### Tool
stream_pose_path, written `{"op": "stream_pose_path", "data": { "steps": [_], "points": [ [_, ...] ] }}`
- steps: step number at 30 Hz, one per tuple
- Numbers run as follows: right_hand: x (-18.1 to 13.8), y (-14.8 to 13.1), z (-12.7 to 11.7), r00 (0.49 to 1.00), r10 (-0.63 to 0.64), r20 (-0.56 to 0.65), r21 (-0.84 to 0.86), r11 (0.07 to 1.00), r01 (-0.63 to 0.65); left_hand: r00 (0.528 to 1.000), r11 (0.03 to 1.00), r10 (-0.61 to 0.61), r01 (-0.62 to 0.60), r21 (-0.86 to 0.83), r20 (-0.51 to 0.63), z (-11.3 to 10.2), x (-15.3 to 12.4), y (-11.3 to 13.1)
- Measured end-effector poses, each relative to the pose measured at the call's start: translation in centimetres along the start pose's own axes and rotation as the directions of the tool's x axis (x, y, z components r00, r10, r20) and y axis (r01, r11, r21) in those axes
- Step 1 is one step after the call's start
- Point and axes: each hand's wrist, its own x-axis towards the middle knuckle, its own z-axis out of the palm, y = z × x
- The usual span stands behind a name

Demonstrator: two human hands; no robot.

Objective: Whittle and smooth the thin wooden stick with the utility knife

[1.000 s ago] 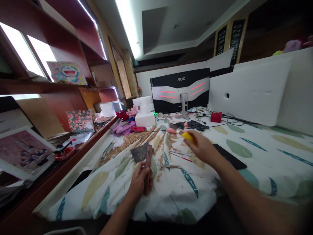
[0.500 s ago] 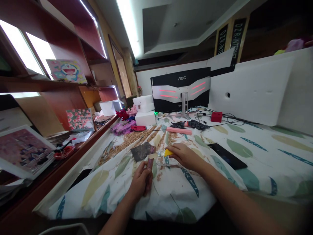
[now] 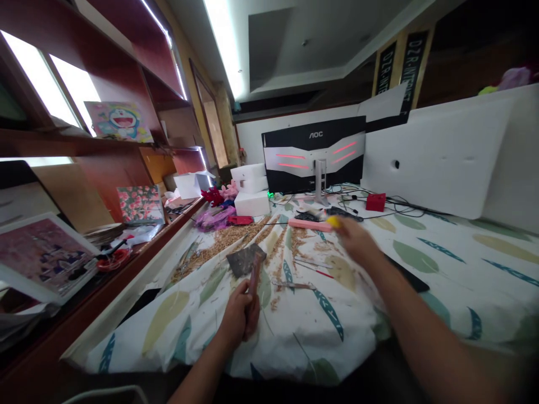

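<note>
One brown stick (image 3: 255,275): clasped by left hand (image 3: 241,314), fingers wrapped, at dark pad (image 3: 239,262)'s right edge; judged light, stiff (best held low).
Yellow handle (image 3: 333,221): pinched by right hand (image 3: 357,240), right of pad.

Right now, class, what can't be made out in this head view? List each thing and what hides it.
- Head view: the blade of the yellow-handled tool, lost to blur, like the right hand holding it.
- Head view: the lower part of the brown stick, covered by the left hand.
- Head view: part of the black panel, behind the right forearm.
</note>
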Motion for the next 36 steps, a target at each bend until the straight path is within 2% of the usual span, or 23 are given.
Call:
{"op": "stream_pose_path", "data": {
  "steps": [2,4,6,7,9,11,12,13,15,17,19,23,26,30,33,36],
  "points": [
    [0.3,3.5,-2.7,0.956,0.227,-0.187,-0.05,0.969,-0.24,1.0,0.999,0.009,-0.01,-0.041,-0.022,0.0,0.0,0.2],
    [0.3,5.3,-4.8,0.886,0.384,-0.26,-0.037,0.913,-0.407,0.999,0.997,0.013,-0.016,-0.078,-0.048,0.1,0.3,0.5],
    [0.2,4.6,-5.6,0.848,0.459,-0.264,-0.019,0.877,-0.481,0.998,0.994,0.007,-0.014,-0.11,-0.067,0.3,0.5,1.0],
    [0.1,3.3,-5.4,0.853,0.466,-0.235,-0.015,0.876,-0.482,0.997,0.992,-0.004,-0.005,-0.123,-0.071,0.5,0.5,1.2],
    [-0.1,-0.5,-4.1,0.907,0.408,-0.104,-0.011,0.911,-0.411,0.997,0.989,-0.044,0.034,-0.146,-0.068,1.2,0.1,1.9],
    [-0.3,-5.2,-2.2,0.962,0.256,0.099,-0.012,0.967,-0.256,0.993,0.982,-0.105,0.096,-0.165,-0.049,2.1,-0.9,2.6],
    [-0.5,-7.4,-1.2,0.971,0.157,0.182,-0.015,0.987,-0.157,0.989,0.974,-0.143,0.135,-0.18,-0.031,2.7,-1.6,2.9],
    [-0.7,-9.4,-0.3,0.961,0.054,0.271,0.011,0.998,-0.059,0.983,0.964,-0.182,0.177,-0.2,-0.005,3.3,-2.3,3.1],
    [-1.0,-12.7,1.2,0.9,-0.11,0.422,0.057,0.994,0.095,0.959,0.912,-0.272,0.283,-0.298,0.077,4.5,-3.6,3.5],
    [-1.2,-14.7,2.3,0.839,-0.2,0.506,0.055,0.978,0.2,0.942,0.85,-0.305,0.336,-0.406,0.142,5.6,-4.7,3.9],
    [-1.1,-15.6,2.9,0.816,-0.222,0.534,0.009,0.966,0.257,0.933,0.802,-0.297,0.358,-0.479,0.202,6.3,-5.4,4.3],
    [-0.4,-15.8,3.6,0.829,-0.239,0.505,-0.055,0.95,0.308,0.913,0.707,-0.267,0.403,-0.58,0.31,7.0,-6.1,5.4],
    [-0.1,-15.7,3.7,0.826,-0.307,0.473,-0.047,0.927,0.372,0.905,0.642,-0.281,0.425,-0.638,0.319,7.2,-6.6,6.2],
    [-0.1,-15.9,3.3,0.801,-0.335,0.496,-0.056,0.908,0.415,0.884,0.611,-0.362,0.464,-0.641,0.295,7.0,-6.7,6.9],
    [0.1,-15.7,3.7,0.771,-0.287,0.568,-0.087,0.911,0.403,0.81,0.536,-0.472,0.577,-0.616,0.348,6.5,-6.2,7.1],
    [0.7,-15.1,4.8,0.741,-0.193,0.643,-0.159,0.913,0.376,0.708,0.38,-0.564,0.68,-0.628,0.425,6.1,-5.5,7.0]
  ]
}}
